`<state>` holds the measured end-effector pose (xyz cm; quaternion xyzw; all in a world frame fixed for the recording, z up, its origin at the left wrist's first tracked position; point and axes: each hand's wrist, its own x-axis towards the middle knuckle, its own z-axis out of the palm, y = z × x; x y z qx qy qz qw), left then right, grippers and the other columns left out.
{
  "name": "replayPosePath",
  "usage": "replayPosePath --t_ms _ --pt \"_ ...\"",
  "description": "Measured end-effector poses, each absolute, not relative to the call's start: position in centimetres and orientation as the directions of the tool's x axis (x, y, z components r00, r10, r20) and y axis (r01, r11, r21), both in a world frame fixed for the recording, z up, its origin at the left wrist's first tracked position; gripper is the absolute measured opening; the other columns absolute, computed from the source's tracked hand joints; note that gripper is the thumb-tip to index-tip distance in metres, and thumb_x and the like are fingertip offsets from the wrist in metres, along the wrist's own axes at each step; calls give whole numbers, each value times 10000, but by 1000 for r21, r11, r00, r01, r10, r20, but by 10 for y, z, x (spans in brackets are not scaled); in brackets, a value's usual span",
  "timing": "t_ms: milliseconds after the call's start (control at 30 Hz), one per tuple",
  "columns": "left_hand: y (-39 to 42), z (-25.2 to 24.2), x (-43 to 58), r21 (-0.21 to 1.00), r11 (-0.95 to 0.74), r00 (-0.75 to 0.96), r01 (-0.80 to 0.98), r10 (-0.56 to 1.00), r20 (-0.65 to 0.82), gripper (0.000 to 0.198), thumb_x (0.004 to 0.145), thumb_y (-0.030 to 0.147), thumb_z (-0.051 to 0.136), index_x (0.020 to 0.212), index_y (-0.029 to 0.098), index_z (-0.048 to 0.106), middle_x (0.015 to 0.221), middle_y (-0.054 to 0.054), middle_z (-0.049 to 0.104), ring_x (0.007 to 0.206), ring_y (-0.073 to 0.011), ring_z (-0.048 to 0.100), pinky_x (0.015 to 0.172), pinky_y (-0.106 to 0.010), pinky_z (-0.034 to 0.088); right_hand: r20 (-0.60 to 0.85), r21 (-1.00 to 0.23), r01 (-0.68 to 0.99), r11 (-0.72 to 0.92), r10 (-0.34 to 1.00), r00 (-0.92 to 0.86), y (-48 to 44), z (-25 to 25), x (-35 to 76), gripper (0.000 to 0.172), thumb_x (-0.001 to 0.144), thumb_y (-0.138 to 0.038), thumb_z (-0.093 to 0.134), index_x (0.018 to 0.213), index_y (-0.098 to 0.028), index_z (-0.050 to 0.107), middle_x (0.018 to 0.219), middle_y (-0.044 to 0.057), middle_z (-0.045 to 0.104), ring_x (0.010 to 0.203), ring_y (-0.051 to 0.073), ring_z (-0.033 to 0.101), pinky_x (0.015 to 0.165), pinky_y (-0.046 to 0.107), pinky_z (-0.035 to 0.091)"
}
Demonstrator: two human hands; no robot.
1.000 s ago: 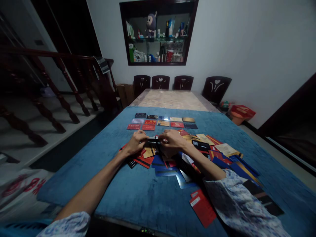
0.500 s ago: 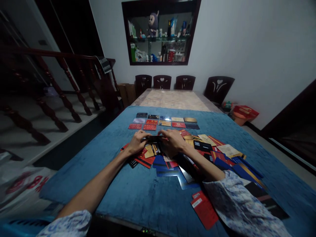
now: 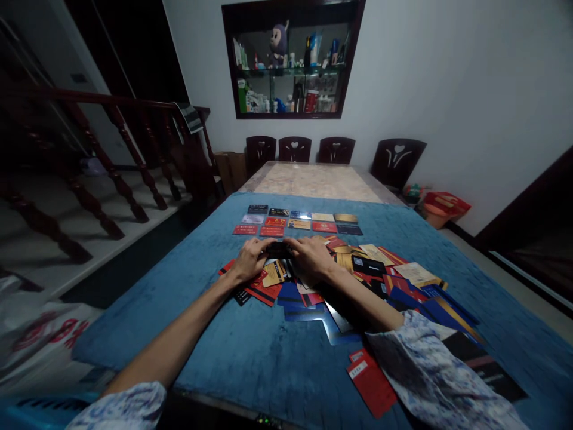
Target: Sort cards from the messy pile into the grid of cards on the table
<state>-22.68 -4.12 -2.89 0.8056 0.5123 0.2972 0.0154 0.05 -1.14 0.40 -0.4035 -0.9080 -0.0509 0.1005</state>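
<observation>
My left hand (image 3: 250, 258) and my right hand (image 3: 310, 258) meet over the far edge of a loose pile of plastic cards (image 3: 358, 280) on a blue cloth (image 3: 250, 346). Both pinch one dark card (image 3: 278, 248), the left at its left end, the right at its right end, and hold it flat just above the cloth. Beyond it, two neat rows of cards (image 3: 298, 220) lie side by side, red, gold, blue and black. A red card (image 3: 371, 382) lies apart near my right sleeve.
The cloth covers the near end of a long marble-topped table (image 3: 313, 179) with dark chairs (image 3: 396, 160) at its far end. A wooden stair railing (image 3: 102, 149) runs on the left. A wall cabinet (image 3: 290, 60) holds bottles and a plush toy.
Both hands have carried the dark card a little away from me, from above the pile towards the laid-out rows, and lowered it nearer the cloth.
</observation>
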Motion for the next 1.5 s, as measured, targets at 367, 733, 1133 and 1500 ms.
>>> replayPosePath --t_ms 367,733,1133,1500 --pt "-37 -31 -223 327 -375 211 867 872 441 494 858 124 584 1341 225 583 1032 -70 681 966 -233 584 903 -405 448 224 -34 738 674 725 -651 -11 1 -2 600 872 -172 534 1465 -208 454 1173 134 605 1040 238 542 833 315 410" --pt "-40 -25 -222 361 -370 230 856 898 375 576 802 181 653 1368 174 546 1138 -100 665 1056 -266 574 958 -441 441 200 -41 717 696 708 -677 -7 0 1 596 897 -278 569 1461 -133 442 1203 163 572 1048 254 514 867 348 415" --pt "-42 -14 -214 315 -343 259 885 925 277 568 819 186 637 1376 195 529 1235 -112 657 1131 -288 539 976 -474 416 155 -70 706 704 707 -690 -4 6 4 540 888 -339 632 1372 -139 503 1170 158 587 1046 260 547 869 366 443" --pt "-37 4 -214 133 -347 314 928 923 221 518 833 234 601 1347 208 540 1271 -120 574 1175 -320 458 971 -505 367 60 -18 720 694 720 -692 -2 25 4 503 885 -360 624 1317 -115 541 1174 172 597 1105 289 552 859 353 450"
